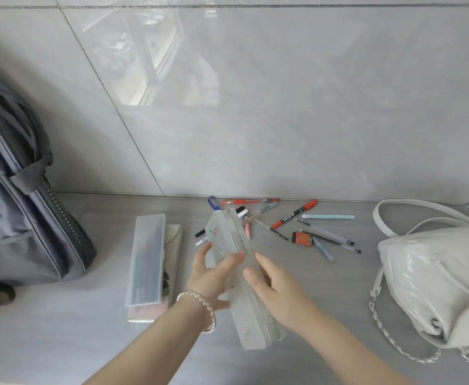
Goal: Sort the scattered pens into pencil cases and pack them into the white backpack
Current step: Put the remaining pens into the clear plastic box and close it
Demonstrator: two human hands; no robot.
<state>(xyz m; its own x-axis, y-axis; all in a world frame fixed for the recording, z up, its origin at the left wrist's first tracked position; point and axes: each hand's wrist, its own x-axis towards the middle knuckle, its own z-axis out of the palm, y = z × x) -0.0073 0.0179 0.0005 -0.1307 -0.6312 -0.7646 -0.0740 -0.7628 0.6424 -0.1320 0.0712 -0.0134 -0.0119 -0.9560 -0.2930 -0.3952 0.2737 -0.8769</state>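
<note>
Pens (294,214) scattered behind frosted case (229,232), grey bag (19,218) left, white backpack (433,273) right

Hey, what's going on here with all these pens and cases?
A person grips a frosted pencil case with the left hand and right hand, its far end reaching over some pens. Loose pens lie scattered beyond it, not yet sorted. A second clear case with pens inside lies to the left. The white backpack sits at the right, a grey bag at the far left.
</note>
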